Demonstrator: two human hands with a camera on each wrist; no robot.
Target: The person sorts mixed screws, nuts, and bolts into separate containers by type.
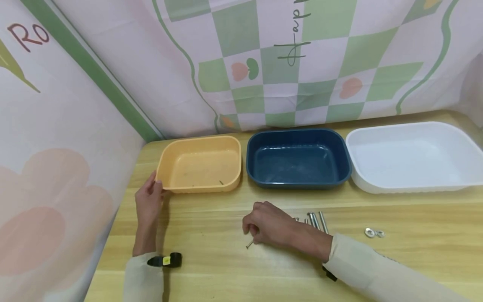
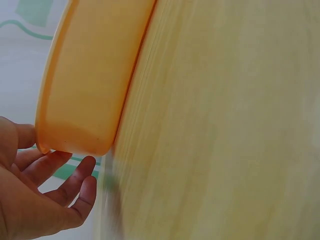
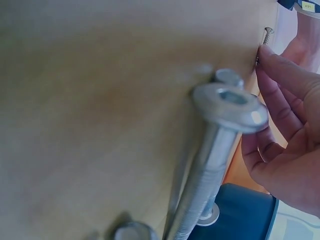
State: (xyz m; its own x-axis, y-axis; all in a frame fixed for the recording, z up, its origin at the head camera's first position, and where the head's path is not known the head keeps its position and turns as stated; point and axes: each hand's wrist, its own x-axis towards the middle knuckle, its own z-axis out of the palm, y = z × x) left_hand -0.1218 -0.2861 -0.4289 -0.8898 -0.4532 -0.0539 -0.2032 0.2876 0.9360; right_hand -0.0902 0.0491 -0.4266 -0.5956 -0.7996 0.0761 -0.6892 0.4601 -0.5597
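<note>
At the left of the head view, the left hand [image 1: 148,201] pinches the near-left corner of the yellow tray [image 1: 200,165] between thumb and fingers. The left wrist view shows its thumb at the rim, the nearest finger beneath it and the other fingers loosely bent, apart from the wall; the tray runs out of that frame at the top.

Near the lower centre of the head view, the right hand [image 1: 272,224] is nearly closed, fingertips and thumb pinching a small screw [image 1: 249,243]. Only its head and part of the shank show there, pointing to the lower left; the fingers cover the rest. In the right wrist view the screw sits at the upper right, its thread visible but its tip hidden.

Right of centre, metal bolts [image 1: 314,220] lie on the wooden table [image 1: 211,268], partly masked by the right forearm, so their number is uncertain. One looms blurred in the right wrist view, socket recess showing, shank cut off below. Farther right lie two ring-shaped metal pieces [image 1: 370,233], too small to identify surely. Tiny dark bits [image 1: 221,182] inside the yellow tray are also unclear. The navy tray [image 1: 298,185] shows whole; the white tray [image 1: 415,188] is clipped by the right edge.
</note>
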